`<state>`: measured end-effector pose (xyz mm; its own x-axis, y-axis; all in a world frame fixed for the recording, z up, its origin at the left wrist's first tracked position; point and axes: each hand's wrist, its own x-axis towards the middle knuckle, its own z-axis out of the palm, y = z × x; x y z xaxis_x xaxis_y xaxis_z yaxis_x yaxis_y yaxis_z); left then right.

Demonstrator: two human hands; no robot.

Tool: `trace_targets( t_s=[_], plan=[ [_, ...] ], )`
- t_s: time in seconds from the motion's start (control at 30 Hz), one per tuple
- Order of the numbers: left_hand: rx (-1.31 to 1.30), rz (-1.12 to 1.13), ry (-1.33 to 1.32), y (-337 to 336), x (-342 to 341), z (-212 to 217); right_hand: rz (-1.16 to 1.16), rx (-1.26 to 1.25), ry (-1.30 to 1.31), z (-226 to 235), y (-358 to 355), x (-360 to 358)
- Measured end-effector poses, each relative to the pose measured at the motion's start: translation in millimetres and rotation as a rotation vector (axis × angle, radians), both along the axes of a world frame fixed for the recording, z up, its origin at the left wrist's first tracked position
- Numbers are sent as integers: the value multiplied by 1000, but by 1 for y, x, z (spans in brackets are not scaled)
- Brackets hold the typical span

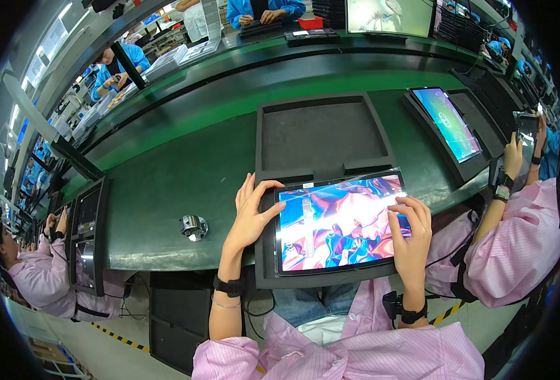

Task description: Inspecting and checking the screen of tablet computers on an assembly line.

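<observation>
A tablet (343, 244) with a bright pink, blue and white picture on its lit screen lies in the near half of a black two-part tray (321, 100). My left hand (251, 212) rests at its left edge, fingers spread, with the thumb on the border and the index finger by the top left corner. Over the right part of the screen is my right hand (413, 237), its fingers bent and apart, the tips at or just above the glass. Neither hand grips anything. Reflections wash out the middle of the screen.
Left of the tray, a round metal fixture (194, 228) stands on the green bench (159, 190). Another lit tablet (446, 123) lies in a tray at right, beside a co-worker (514, 240) holding a dark device. At far left, another co-worker (39, 272) sits by black trays (88, 234).
</observation>
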<state>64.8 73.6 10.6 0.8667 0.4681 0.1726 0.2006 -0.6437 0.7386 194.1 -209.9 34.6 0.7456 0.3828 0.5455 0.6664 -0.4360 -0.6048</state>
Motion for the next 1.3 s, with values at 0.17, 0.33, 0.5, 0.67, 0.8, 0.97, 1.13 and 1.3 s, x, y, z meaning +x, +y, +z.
trace_targets(
  t_s=[0.17,0.33,0.5,0.67,0.8,0.97,1.13,1.3],
  plan=[
    [-2,-3,7,-1,1,2,-4,-6,5,3,1,-1],
    [1,8,-21,-5,-2,3,86,142,203,11,-6,8],
    [-92,45,-21,-11,-7,3,69,65,166,14,-21,36],
    [-119,78,30,-12,-2,8,89,121,235,0,-23,54],
    [-112,153,69,-13,3,10,90,196,249,-6,-22,55],
    [-143,147,62,-12,5,11,110,130,86,2,-28,47],
    [-145,145,40,-13,7,11,44,-43,-120,8,-37,37],
    [-141,132,34,-11,6,8,188,-234,-108,9,-43,18]
  ],
)
